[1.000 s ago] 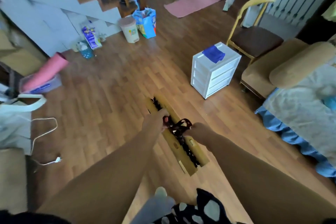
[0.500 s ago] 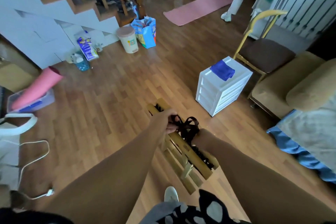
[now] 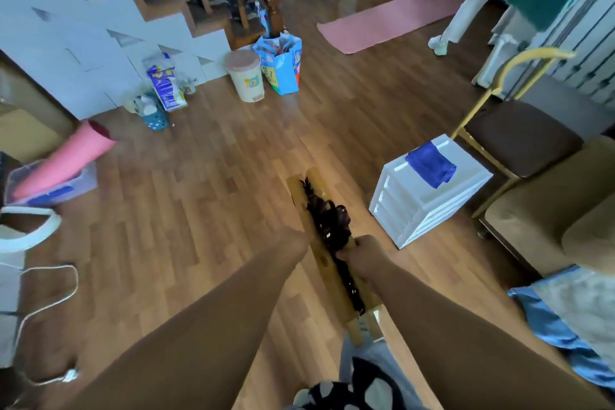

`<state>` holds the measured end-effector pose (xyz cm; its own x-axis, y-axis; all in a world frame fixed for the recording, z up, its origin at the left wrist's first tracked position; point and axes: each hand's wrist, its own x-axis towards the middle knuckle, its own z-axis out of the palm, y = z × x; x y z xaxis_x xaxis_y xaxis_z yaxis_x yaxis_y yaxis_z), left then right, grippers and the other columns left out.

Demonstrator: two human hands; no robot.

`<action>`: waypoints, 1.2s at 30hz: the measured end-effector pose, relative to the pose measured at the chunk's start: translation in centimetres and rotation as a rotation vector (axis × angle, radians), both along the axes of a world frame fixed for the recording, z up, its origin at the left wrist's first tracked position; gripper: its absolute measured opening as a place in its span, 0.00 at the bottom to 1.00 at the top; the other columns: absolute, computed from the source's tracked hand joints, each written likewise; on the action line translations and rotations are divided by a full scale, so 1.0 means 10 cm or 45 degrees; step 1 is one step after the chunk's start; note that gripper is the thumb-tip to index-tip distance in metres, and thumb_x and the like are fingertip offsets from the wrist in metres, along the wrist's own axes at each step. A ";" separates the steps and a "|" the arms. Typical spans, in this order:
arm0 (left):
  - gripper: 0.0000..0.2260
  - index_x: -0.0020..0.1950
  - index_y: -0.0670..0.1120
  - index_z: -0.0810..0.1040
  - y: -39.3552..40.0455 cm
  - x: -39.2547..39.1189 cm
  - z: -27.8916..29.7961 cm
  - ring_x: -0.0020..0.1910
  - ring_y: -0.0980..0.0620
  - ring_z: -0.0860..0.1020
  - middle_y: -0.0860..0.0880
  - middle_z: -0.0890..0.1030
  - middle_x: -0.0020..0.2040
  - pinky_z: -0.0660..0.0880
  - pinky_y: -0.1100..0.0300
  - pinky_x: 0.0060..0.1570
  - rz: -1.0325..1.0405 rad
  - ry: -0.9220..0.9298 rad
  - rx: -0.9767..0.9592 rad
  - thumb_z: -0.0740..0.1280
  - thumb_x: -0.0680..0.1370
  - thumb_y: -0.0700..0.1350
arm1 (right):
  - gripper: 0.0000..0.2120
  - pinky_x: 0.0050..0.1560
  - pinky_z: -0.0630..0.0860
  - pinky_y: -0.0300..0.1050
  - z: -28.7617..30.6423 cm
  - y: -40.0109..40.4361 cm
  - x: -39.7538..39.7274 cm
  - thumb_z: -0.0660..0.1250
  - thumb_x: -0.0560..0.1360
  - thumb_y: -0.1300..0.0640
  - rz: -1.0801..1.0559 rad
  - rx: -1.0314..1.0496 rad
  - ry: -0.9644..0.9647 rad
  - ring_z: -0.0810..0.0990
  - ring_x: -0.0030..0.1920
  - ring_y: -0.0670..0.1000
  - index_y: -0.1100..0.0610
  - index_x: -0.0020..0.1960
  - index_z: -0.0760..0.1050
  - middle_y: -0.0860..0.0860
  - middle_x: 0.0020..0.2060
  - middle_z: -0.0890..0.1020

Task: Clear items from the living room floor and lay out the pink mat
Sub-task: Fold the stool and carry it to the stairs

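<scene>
Hands are holding a folded wooden rack [image 3: 327, 255] draped with black straps [image 3: 327, 220] above the floor [image 3: 206, 210]: right hand [image 3: 361, 255] is gripping its middle, left hand [image 3: 294, 240] is blurred, grip unclear, while the rolled pink mat [image 3: 66, 158] is leaning in a bin [image 3: 76, 185] by the floor's left edge.

Your drawer unit [image 3: 429, 200] stands right of the held wooden rack [image 3: 327, 253]; the rolled mat [image 3: 63, 160] lies far left; bin [image 3: 244, 75] beyond.
</scene>
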<state>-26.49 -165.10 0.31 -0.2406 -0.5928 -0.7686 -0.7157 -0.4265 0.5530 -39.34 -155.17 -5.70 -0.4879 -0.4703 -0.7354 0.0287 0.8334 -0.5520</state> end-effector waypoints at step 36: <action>0.07 0.43 0.44 0.73 -4.59 -0.81 -0.11 0.42 0.43 0.78 0.41 0.79 0.45 0.73 0.57 0.35 0.771 0.019 0.009 0.70 0.69 0.40 | 0.19 0.60 0.77 0.60 0.21 -4.96 -1.36 0.74 0.73 0.55 -0.037 -0.065 -0.246 0.80 0.54 0.62 0.65 0.58 0.76 0.61 0.54 0.81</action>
<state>-34.57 -211.00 -0.75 0.1271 -0.6224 -0.7723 -0.3369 -0.7595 0.5565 -52.97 -204.77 -3.65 -0.3539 -0.4972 -0.7922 0.1623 0.8015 -0.5755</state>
